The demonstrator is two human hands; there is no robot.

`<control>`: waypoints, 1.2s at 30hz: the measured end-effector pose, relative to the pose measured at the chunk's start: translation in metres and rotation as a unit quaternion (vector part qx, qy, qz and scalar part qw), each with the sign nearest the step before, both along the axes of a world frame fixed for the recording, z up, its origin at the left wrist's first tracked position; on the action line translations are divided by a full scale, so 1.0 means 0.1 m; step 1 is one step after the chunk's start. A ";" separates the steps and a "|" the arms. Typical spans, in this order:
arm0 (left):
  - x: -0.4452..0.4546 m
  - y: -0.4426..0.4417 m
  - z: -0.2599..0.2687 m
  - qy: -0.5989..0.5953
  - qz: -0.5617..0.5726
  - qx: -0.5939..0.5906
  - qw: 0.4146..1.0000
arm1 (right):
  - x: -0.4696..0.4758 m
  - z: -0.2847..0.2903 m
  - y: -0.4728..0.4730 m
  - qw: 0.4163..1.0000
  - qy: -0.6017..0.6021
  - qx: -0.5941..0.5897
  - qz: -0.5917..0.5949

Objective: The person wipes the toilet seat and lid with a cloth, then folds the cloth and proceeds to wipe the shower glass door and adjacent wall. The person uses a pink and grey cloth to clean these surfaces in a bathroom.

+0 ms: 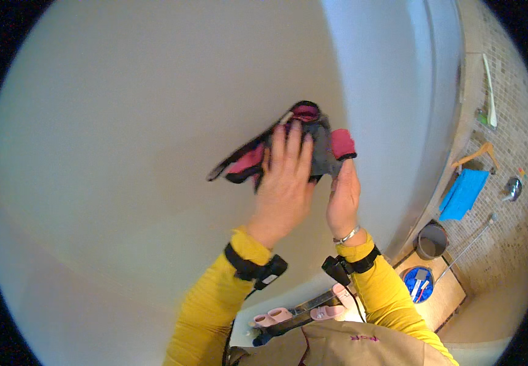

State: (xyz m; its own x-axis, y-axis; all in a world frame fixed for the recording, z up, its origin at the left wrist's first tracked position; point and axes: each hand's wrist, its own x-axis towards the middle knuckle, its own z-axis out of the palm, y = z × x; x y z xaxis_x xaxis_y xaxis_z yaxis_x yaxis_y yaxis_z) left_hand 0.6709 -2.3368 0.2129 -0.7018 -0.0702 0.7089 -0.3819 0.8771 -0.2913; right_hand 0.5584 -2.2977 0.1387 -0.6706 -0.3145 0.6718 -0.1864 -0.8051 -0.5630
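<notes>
My left hand (pixel 284 183) lies flat over a crumpled grey, pink and black-edged cloth (pixel 322 144), its fingers stretched forward and slightly apart. Beside it, my right hand (pixel 344 196) is turned on edge, with its fingertips at the cloth's pink corner; part of the grip is hidden by the cloth. Both hands and the cloth are over a large, smooth pale surface (pixel 154 114), and the cloth looks pressed against it. A silver bracelet (pixel 347 235) circles my right wrist. Black straps with small devices sit over both yellow sleeves.
On the right, a blue cloth (pixel 464 194) and a wooden hanger (pixel 479 155) are by a mosaic-tiled wall (pixel 474 242). Below are a grey bin (pixel 432 240), a blue-lined bucket (pixel 418 284) with tools, and a thin rod (pixel 467 247). Pink slippers (pixel 328 312) lie near my body.
</notes>
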 end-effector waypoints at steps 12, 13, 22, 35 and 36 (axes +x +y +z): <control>-0.69 0.18 -0.33 0.011 0.062 0.007 0.998 | -1.13 -0.04 -0.06 0.921 0.247 0.150 -0.262; -0.56 0.18 -0.32 0.017 0.084 0.006 0.996 | -1.05 0.03 -0.11 0.868 0.321 0.184 -0.331; 0.33 0.12 -0.45 0.136 0.143 0.011 0.980 | -0.18 0.50 -0.19 0.918 0.293 0.080 -0.255; 0.49 -0.11 -0.97 0.341 0.295 0.029 0.892 | 0.27 0.57 -0.55 0.758 0.634 -0.008 -0.153; 0.49 -0.11 -1.00 0.341 0.301 0.044 0.889 | 0.31 0.58 -0.56 0.752 0.641 -0.025 -0.154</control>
State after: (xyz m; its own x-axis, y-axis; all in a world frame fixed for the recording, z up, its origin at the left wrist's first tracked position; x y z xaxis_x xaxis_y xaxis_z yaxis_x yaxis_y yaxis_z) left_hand 0.7196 -2.3475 0.1128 0.0736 -0.3644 0.9283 -0.8512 0.4620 0.2489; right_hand 0.5890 -2.3540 0.1967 0.5016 -0.2297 0.8340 -0.7313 -0.6275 0.2671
